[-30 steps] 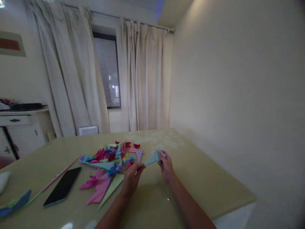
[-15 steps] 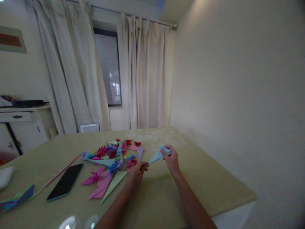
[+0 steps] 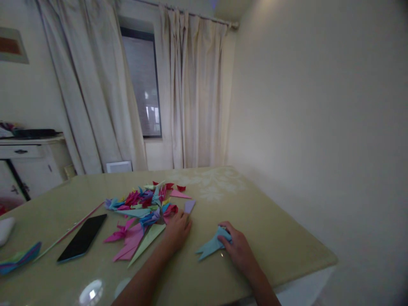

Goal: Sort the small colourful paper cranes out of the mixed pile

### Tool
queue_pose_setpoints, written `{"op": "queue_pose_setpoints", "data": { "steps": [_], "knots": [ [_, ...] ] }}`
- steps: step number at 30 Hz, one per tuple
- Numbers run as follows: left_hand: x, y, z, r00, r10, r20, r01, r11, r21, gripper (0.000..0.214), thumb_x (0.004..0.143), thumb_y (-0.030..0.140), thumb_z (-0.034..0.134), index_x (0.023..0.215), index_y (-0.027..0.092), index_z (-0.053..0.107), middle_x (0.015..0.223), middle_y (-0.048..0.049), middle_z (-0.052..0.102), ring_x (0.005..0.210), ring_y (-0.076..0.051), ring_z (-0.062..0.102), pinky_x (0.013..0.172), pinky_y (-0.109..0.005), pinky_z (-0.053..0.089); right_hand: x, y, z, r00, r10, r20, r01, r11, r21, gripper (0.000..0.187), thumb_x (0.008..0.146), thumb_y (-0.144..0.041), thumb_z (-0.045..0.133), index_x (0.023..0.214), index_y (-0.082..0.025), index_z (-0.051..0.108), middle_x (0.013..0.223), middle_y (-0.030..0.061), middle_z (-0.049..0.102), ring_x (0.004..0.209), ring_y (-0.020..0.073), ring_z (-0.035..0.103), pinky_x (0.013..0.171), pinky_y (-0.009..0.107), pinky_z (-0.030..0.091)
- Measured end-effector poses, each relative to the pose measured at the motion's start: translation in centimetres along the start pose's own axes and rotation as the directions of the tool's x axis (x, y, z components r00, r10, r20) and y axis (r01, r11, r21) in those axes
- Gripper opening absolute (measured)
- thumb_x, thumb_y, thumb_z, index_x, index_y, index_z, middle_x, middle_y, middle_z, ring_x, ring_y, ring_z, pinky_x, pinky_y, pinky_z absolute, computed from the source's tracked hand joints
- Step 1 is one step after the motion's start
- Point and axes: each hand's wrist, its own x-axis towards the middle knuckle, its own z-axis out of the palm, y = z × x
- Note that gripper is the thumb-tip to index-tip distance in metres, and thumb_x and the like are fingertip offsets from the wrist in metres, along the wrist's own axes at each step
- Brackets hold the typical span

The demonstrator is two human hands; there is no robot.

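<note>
My right hand (image 3: 237, 246) pinches a light-blue folded paper (image 3: 210, 245) low over the table's right half. That paper's two pointed ends stick out to the left, apart from each other. At the edge of the paper pile, my left hand (image 3: 178, 229) has its curled fingers on the lower end of a purple folded paper (image 3: 190, 206); its fingertips are partly hidden. Beside it are a red folded paper (image 3: 170, 212), a pale-green folded strip (image 3: 148, 242) and a pink folded paper (image 3: 133, 242).
Several colourful origami pieces (image 3: 143, 202) lie heaped left of centre. A black phone (image 3: 83, 238) and a thin pink-white cord (image 3: 70, 229) lie farther left. A blue-green folded paper (image 3: 22, 259) and a white object (image 3: 5, 229) sit at the far left. A wall (image 3: 318, 127) borders the right side.
My left hand has let go of the light-blue paper's tip and moved to the purple paper, which has shifted right. My right hand has lowered with the light-blue paper, whose two points now spread apart.
</note>
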Motion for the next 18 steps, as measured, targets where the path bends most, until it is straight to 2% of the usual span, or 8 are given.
{"op": "queue_pose_setpoints", "data": {
  "steps": [2,5,9,11,14,18],
  "knots": [
    [-0.4,0.0,-0.3,0.999,0.040,-0.008,-0.040,0.998,-0.045,0.027,0.099,0.020,0.047,0.114,0.019,0.069,0.117,-0.0134,0.068,0.111,-0.026,0.066,0.101,-0.039,0.049,-0.2,-0.4,0.0,0.998,-0.017,0.065,0.016,1.000,0.010,0.039,0.085,-0.031,0.065,0.124,-0.027,0.069,0.112,0.0074,0.078,0.108,0.0283,0.071,0.094,0.036,0.049],
    [-0.8,-0.6,-0.2,0.996,0.087,-0.034,-0.092,0.973,-0.214,0.029,0.095,0.014,0.047,0.110,0.020,0.070,0.115,-0.0111,0.067,0.105,-0.023,0.068,0.095,-0.036,0.052,-0.3,-0.9,-0.1,0.996,-0.040,0.075,0.039,0.999,0.003,0.042,0.084,-0.028,0.067,0.125,-0.028,0.070,0.116,0.0071,0.078,0.110,0.0284,0.071,0.097,0.036,0.048],
    [-0.6,-1.7,0.3,0.999,0.022,0.024,-0.010,0.906,-0.423,0.037,0.083,0.013,0.058,0.118,0.019,0.069,0.114,-0.0096,0.070,0.095,-0.021,0.070,0.087,-0.033,0.056,-0.5,-0.5,-0.1,0.998,-0.043,0.045,0.044,0.999,-0.010,0.039,0.085,-0.027,0.066,0.124,-0.028,0.071,0.119,0.0070,0.077,0.111,0.0286,0.070,0.099,0.037,0.047],
    [-0.4,-2.1,0.4,0.999,-0.013,0.050,0.033,0.897,-0.441,0.041,0.079,0.014,0.063,0.120,0.017,0.069,0.107,-0.0093,0.073,0.088,-0.021,0.070,0.082,-0.033,0.056,-0.6,-0.2,0.0,0.999,-0.039,0.023,0.039,0.999,-0.031,0.041,0.087,-0.028,0.063,0.127,-0.027,0.070,0.119,0.0075,0.077,0.110,0.0286,0.070,0.099,0.038,0.047],
    [-0.3,-2.3,0.3,0.997,-0.017,0.076,0.048,0.901,-0.431,0.036,0.074,0.016,0.068,0.110,0.017,0.072,0.094,-0.0067,0.075,0.082,-0.021,0.069,0.076,-0.032,0.054,-0.6,0.0,0.1,0.998,-0.065,-0.010,0.064,0.997,-0.035,0.039,0.093,-0.032,0.057,0.130,-0.027,0.070,0.118,0.0079,0.077,0.109,0.0280,0.070,0.099,0.039,0.048],
    [-0.6,-2.1,-0.2,0.994,-0.010,0.105,0.054,0.902,-0.428,0.015,0.070,0.022,0.070,0.084,0.020,0.074,0.077,-0.0011,0.071,0.073,-0.020,0.066,0.068,-0.028,0.049,-0.5,-0.2,-0.1,0.994,-0.106,-0.022,0.106,0.994,-0.028,0.030,0.096,-0.035,0.053,0.113,-0.024,0.075,0.110,0.0082,0.079,0.103,0.0275,0.071,0.094,0.037,0.050]
  ]
}}
